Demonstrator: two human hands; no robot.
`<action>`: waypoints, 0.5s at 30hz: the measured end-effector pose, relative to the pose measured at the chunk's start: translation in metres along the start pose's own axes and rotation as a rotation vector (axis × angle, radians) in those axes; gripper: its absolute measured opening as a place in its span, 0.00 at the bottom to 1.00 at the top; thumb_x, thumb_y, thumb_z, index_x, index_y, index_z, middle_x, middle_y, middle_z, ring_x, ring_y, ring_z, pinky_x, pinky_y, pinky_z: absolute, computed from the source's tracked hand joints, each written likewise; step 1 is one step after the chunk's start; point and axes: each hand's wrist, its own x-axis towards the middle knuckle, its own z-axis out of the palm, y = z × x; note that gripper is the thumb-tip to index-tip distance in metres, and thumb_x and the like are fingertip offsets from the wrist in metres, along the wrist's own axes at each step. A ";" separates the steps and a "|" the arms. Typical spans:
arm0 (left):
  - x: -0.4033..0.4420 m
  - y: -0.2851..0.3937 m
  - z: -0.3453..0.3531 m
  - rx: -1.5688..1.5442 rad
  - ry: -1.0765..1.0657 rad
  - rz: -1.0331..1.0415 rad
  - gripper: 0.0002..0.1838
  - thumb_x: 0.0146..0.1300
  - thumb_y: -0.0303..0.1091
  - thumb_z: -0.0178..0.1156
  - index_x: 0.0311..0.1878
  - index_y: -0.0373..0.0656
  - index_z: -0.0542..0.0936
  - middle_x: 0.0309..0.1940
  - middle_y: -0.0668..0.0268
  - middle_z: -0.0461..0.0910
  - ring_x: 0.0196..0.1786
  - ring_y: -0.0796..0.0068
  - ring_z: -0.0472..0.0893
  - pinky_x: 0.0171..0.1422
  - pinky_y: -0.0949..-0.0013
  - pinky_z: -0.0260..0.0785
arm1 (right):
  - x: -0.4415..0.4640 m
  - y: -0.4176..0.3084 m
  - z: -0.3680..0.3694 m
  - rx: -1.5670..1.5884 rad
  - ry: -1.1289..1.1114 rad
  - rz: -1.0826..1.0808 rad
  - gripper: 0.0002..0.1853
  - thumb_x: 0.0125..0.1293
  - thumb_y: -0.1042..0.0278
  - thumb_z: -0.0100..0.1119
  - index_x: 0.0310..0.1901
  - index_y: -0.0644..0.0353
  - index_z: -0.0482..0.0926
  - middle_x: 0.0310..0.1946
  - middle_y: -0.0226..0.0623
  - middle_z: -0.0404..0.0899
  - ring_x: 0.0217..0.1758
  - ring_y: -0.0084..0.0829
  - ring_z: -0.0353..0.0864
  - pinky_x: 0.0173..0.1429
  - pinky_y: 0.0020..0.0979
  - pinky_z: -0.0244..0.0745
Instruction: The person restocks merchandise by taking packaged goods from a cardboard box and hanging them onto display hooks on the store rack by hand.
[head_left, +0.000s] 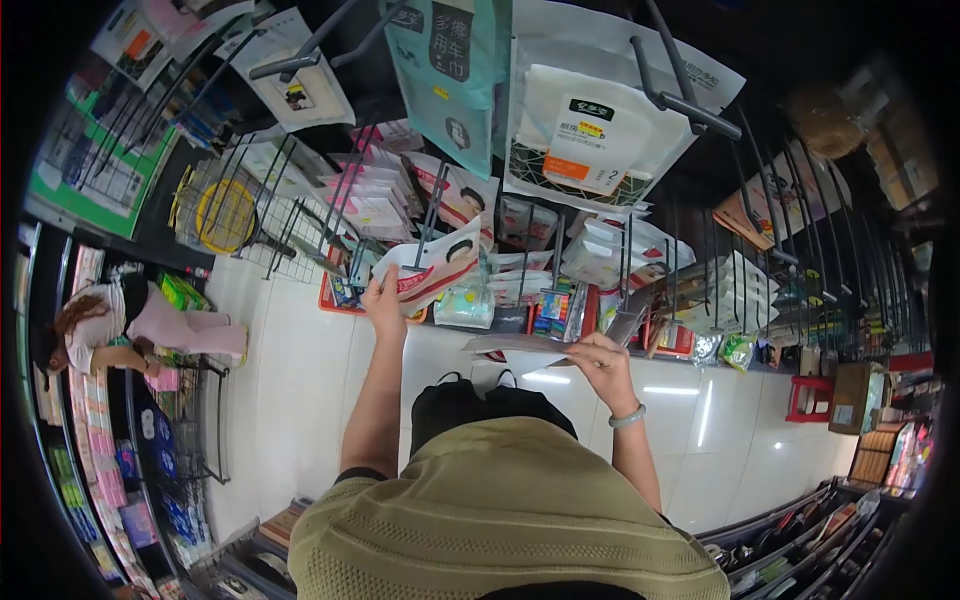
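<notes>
My left hand (pixel 384 300) pinches the left edge of a white and red packet (pixel 436 272), which lies against a dark rack hook and shows part of a person's picture. My right hand (pixel 600 358), with a bracelet at its wrist, grips the right end of a thin flat packet (pixel 515 345), seen nearly edge-on above the floor. Pink packets (pixel 378 195) hang behind the left one. A large white package (pixel 590 140) and a teal package (pixel 455 85) hang higher up.
Dark metal hooks (pixel 690 112) jut out overhead and to the right. Another person (pixel 130 325) bends by the shelves at the left. A red stool (pixel 808 398) and a cardboard box (pixel 853 397) stand at the right. Racks line the lower right.
</notes>
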 end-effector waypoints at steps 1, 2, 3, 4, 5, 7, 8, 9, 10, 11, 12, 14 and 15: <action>0.000 -0.001 0.000 -0.009 0.015 -0.001 0.06 0.60 0.28 0.59 0.31 0.35 0.78 0.31 0.68 0.78 0.31 0.85 0.74 0.36 0.78 0.66 | -0.003 -0.001 0.003 -0.002 0.025 0.006 0.06 0.49 0.80 0.63 0.31 0.66 0.81 0.25 0.37 0.76 0.28 0.29 0.75 0.32 0.25 0.69; 0.001 -0.002 -0.002 0.020 0.014 0.012 0.06 0.60 0.28 0.59 0.29 0.36 0.78 0.29 0.69 0.77 0.30 0.85 0.72 0.35 0.78 0.65 | -0.006 -0.003 0.005 -0.005 0.045 0.024 0.06 0.49 0.80 0.63 0.31 0.67 0.81 0.25 0.37 0.76 0.28 0.29 0.76 0.32 0.25 0.69; 0.000 0.001 -0.002 0.049 0.014 0.023 0.07 0.59 0.28 0.59 0.27 0.37 0.77 0.27 0.70 0.76 0.29 0.86 0.71 0.33 0.78 0.64 | -0.010 -0.005 0.007 -0.009 0.065 0.043 0.06 0.49 0.80 0.63 0.31 0.67 0.81 0.25 0.37 0.76 0.28 0.29 0.76 0.32 0.25 0.69; -0.001 0.004 -0.002 0.076 0.016 0.034 0.08 0.59 0.28 0.60 0.25 0.37 0.77 0.26 0.72 0.76 0.28 0.87 0.69 0.32 0.79 0.62 | -0.013 -0.008 0.009 -0.016 0.082 0.062 0.06 0.49 0.81 0.63 0.31 0.67 0.81 0.25 0.37 0.76 0.28 0.29 0.76 0.32 0.25 0.69; -0.001 0.008 -0.002 0.102 0.010 0.038 0.09 0.59 0.29 0.60 0.24 0.38 0.76 0.24 0.72 0.75 0.27 0.87 0.68 0.31 0.79 0.61 | -0.017 -0.007 0.013 -0.031 0.101 0.071 0.06 0.49 0.80 0.63 0.31 0.67 0.81 0.25 0.37 0.76 0.28 0.29 0.76 0.32 0.25 0.69; -0.002 0.020 0.002 0.149 0.005 0.053 0.11 0.58 0.29 0.60 0.21 0.38 0.75 0.21 0.74 0.73 0.25 0.88 0.65 0.30 0.79 0.59 | -0.021 -0.005 0.022 -0.061 0.135 0.081 0.06 0.49 0.80 0.63 0.31 0.67 0.81 0.25 0.37 0.76 0.28 0.29 0.76 0.32 0.25 0.69; 0.001 0.017 -0.002 0.191 -0.015 0.062 0.11 0.58 0.29 0.60 0.22 0.37 0.75 0.21 0.73 0.73 0.26 0.88 0.66 0.30 0.79 0.59 | -0.021 -0.006 0.026 -0.064 0.141 0.093 0.06 0.49 0.80 0.63 0.31 0.67 0.81 0.25 0.37 0.76 0.28 0.29 0.75 0.32 0.25 0.69; 0.003 0.014 -0.006 0.236 -0.034 0.071 0.10 0.58 0.29 0.60 0.23 0.35 0.76 0.21 0.73 0.74 0.26 0.88 0.66 0.30 0.79 0.60 | -0.020 -0.009 0.032 -0.063 0.146 0.107 0.06 0.49 0.80 0.63 0.31 0.67 0.81 0.25 0.37 0.76 0.28 0.29 0.75 0.32 0.25 0.69; 0.006 0.012 -0.012 0.284 -0.051 0.081 0.10 0.58 0.29 0.60 0.24 0.34 0.77 0.21 0.72 0.74 0.26 0.88 0.67 0.31 0.79 0.60 | -0.019 -0.013 0.038 -0.060 0.149 0.122 0.06 0.49 0.80 0.63 0.31 0.67 0.81 0.25 0.37 0.76 0.28 0.29 0.75 0.32 0.25 0.69; 0.010 0.010 -0.016 0.304 -0.060 0.130 0.09 0.59 0.30 0.60 0.26 0.33 0.78 0.22 0.72 0.75 0.26 0.88 0.67 0.31 0.80 0.61 | -0.018 -0.016 0.044 -0.071 0.153 0.118 0.06 0.49 0.80 0.63 0.31 0.67 0.81 0.25 0.37 0.76 0.28 0.29 0.75 0.32 0.25 0.69; 0.011 0.010 -0.017 0.325 -0.070 0.179 0.09 0.59 0.30 0.59 0.29 0.32 0.79 0.22 0.71 0.76 0.27 0.88 0.68 0.31 0.80 0.61 | -0.016 -0.019 0.050 -0.082 0.157 0.115 0.06 0.49 0.80 0.63 0.32 0.67 0.81 0.25 0.36 0.76 0.28 0.28 0.75 0.32 0.25 0.68; 0.015 0.007 -0.020 0.376 -0.107 0.218 0.09 0.59 0.30 0.59 0.33 0.32 0.80 0.24 0.70 0.77 0.28 0.88 0.69 0.32 0.80 0.62 | -0.014 -0.028 0.062 -0.083 0.170 0.120 0.06 0.49 0.80 0.62 0.32 0.67 0.81 0.25 0.36 0.76 0.28 0.28 0.75 0.31 0.25 0.68; 0.016 0.008 -0.020 0.405 -0.134 0.210 0.09 0.59 0.30 0.59 0.35 0.32 0.80 0.25 0.70 0.78 0.28 0.87 0.69 0.33 0.79 0.63 | -0.013 -0.034 0.069 -0.073 0.179 0.127 0.06 0.49 0.80 0.62 0.32 0.67 0.81 0.25 0.36 0.76 0.28 0.28 0.74 0.31 0.25 0.68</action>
